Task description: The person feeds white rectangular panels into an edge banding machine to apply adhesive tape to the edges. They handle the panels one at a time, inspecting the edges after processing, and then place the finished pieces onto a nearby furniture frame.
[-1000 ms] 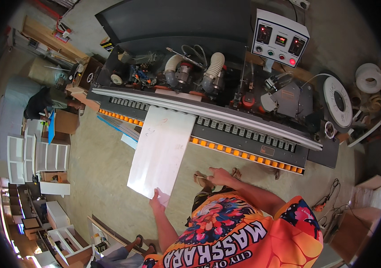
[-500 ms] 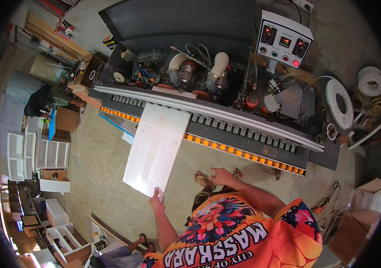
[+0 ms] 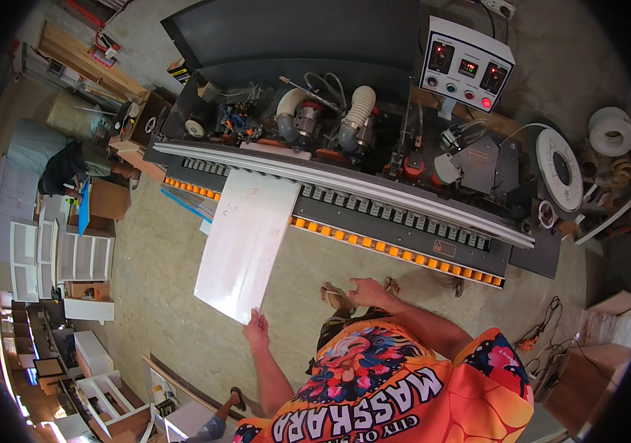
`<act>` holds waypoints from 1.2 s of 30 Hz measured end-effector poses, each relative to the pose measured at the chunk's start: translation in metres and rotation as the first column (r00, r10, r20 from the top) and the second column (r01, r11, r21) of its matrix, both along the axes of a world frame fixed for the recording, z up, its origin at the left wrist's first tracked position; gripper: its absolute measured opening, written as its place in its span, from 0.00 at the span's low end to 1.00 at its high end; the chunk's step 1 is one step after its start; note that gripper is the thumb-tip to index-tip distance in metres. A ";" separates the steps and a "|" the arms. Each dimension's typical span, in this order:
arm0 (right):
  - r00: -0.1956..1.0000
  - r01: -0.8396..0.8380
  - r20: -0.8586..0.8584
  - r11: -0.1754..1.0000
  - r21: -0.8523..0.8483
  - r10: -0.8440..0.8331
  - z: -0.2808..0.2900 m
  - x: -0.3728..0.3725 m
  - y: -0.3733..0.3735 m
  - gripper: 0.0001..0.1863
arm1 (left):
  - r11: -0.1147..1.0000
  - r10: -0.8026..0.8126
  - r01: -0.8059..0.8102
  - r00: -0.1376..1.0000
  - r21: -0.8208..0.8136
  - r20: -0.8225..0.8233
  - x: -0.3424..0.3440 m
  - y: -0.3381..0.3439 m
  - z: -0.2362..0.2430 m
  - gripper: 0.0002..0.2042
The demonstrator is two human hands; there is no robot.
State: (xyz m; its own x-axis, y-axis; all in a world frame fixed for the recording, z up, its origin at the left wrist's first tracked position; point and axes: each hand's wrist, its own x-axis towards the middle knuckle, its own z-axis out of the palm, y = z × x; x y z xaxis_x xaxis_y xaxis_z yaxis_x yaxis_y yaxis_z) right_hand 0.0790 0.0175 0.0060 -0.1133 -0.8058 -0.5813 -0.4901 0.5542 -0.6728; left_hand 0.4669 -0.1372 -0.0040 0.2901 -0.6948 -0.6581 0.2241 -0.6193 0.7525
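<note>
A long white board (image 3: pixel 238 240) lies across the front rail of the dark machine (image 3: pixel 448 229), its far end beneath the pale top beam. My left hand (image 3: pixel 256 325) grips the board's near corner. My right hand (image 3: pixel 366 291) holds nothing, index finger stretched out and the others loosely bent, beside my legs and right of the board. Orange blocks (image 3: pixel 352 238) line the machine's front. Behind the beam are ribbed hoses (image 3: pixel 356 111), a lit control box (image 3: pixel 465 63) and a large white tape roll (image 3: pixel 558 168).
At left, a person (image 3: pixel 64 173) bends over a blue sheet (image 3: pixel 84 207) near white shelving (image 3: pixel 86 257). Another person's leg (image 3: pixel 223 413) shows at lower left, near leaning boards. Cables (image 3: pixel 544 325) and a brown box (image 3: pixel 581 380) lie on the floor (image 3: pixel 153 288) at right.
The white board has slid leftward along the machine, and my left hand has moved with it. My right hand stays nearly still. The person at lower left has moved partly out of view.
</note>
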 end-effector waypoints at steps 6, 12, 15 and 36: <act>1.000 -0.012 -0.005 1.000 -0.001 0.012 0.000 0.000 0.002 0.34 | 1.000 0.003 -0.003 1.000 0.026 -0.007 0.011 -0.021 0.003 0.22; 1.000 -0.019 -0.011 1.000 -0.009 0.018 -0.004 0.001 0.003 0.33 | 1.000 -0.009 0.009 1.000 0.030 0.008 0.019 -0.039 0.002 0.23; 0.999 -0.017 -0.032 1.000 -0.022 0.016 -0.005 0.004 0.004 0.33 | 0.999 -0.010 0.009 0.999 0.051 0.036 0.023 -0.049 0.002 0.23; 1.000 0.018 -0.010 0.996 0.083 -0.018 0.003 0.018 -0.024 0.31 | 0.999 -0.016 0.015 1.000 0.041 0.009 0.057 -0.108 -0.004 0.24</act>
State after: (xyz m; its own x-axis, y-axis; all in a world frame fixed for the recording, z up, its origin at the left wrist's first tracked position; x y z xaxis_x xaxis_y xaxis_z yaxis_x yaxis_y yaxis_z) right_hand 0.0974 -0.0061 0.0094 -0.1333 -0.7527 -0.6447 -0.4858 0.6167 -0.6195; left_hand 0.5239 -0.2448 -0.0084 0.2856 -0.6719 -0.6834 0.2075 -0.6528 0.7285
